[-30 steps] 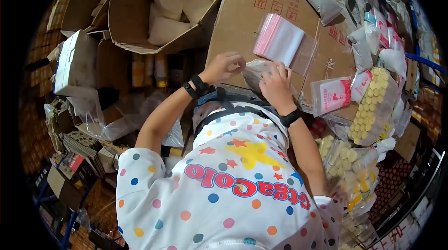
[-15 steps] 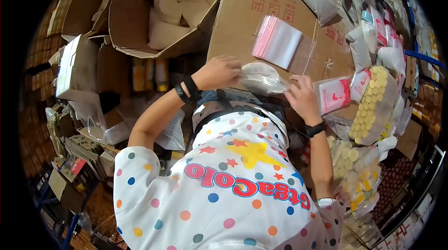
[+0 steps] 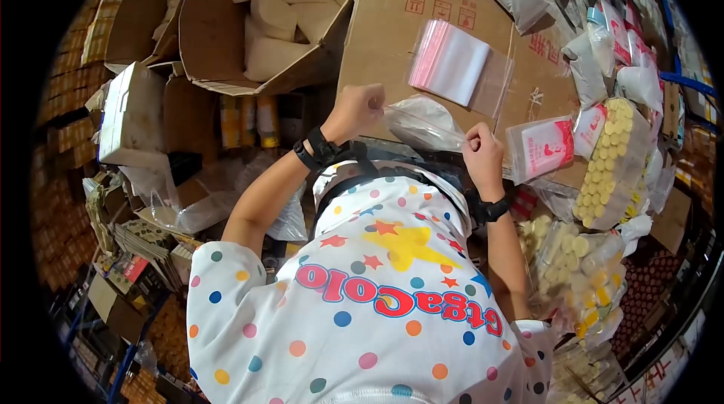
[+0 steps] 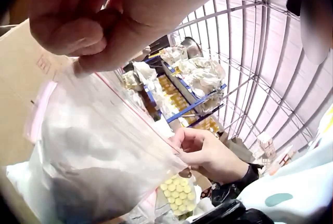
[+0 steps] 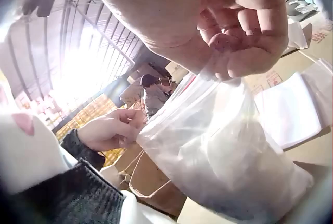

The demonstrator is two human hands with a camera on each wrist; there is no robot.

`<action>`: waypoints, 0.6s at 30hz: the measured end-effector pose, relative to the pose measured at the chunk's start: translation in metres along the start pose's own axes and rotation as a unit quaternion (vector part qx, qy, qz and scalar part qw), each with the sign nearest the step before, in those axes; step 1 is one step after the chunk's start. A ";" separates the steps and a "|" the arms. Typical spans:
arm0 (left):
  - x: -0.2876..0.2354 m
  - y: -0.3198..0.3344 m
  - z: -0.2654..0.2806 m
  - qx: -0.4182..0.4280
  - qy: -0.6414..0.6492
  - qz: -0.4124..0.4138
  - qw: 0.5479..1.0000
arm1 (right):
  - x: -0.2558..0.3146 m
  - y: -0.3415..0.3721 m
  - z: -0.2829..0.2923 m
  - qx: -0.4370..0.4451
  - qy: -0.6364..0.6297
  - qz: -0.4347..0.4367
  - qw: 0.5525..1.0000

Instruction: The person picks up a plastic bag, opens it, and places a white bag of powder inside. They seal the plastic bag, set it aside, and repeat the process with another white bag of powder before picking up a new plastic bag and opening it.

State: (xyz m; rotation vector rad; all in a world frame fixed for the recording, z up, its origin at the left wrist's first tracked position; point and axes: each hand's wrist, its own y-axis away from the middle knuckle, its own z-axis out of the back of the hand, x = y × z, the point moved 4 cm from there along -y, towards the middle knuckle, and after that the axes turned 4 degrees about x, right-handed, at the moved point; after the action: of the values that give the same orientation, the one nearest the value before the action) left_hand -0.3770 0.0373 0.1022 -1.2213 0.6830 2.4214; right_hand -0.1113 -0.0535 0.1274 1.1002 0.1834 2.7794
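Note:
A clear zip-lock bag (image 3: 426, 123) with whitish contents is stretched between both hands over the near edge of a cardboard surface. At its left top corner, the left hand (image 3: 356, 111) pinches the plastic. The right hand (image 3: 483, 155) pinches the opposite corner, thumb against curled fingers. In the left wrist view, a red zip line runs along the mouth of the bag (image 4: 104, 146) from one hand to the other. The right wrist view shows the filled bag (image 5: 223, 151) hanging below the fingers, its lower part bulging.
Beyond the bag lies a stack of pink-edged zip-lock bags (image 3: 450, 61) on the cardboard (image 3: 385, 35). A pink-and-white printed packet (image 3: 541, 149) is to the right, near a bag of yellow round pieces (image 3: 605, 166). Leftward stands an open carton (image 3: 215, 42) of filled bags.
The right hand has moved right, away from the left hand, to the bag's other corner. The bag's mouth is now drawn out between the two hands.

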 end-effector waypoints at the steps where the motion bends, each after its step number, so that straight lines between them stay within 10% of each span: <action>1: -0.002 0.000 0.003 -0.019 -0.003 -0.004 1.000 | -0.001 -0.001 0.001 0.000 -0.003 -0.003 1.000; 6: -0.003 0.003 0.004 0.046 0.156 0.112 0.980 | 0.000 -0.002 0.008 -0.009 -0.011 -0.002 1.000; 11: -0.001 0.005 -0.003 -0.028 -0.032 0.005 0.999 | 0.008 -0.005 0.008 0.015 0.000 -0.020 1.000; 15: -0.013 0.008 0.020 -0.121 0.016 -0.029 0.992 | 0.000 -0.005 0.008 -0.001 -0.009 -0.006 1.000; 18: -0.004 0.002 0.021 -0.040 0.111 -0.004 0.993 | -0.001 -0.007 0.011 0.010 -0.020 -0.004 1.000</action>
State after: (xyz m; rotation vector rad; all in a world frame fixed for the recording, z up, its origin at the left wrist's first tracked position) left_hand -0.3890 0.0474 0.1167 -1.5402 0.6447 2.3482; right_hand -0.1028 -0.0460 0.1334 1.1550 0.2101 2.7514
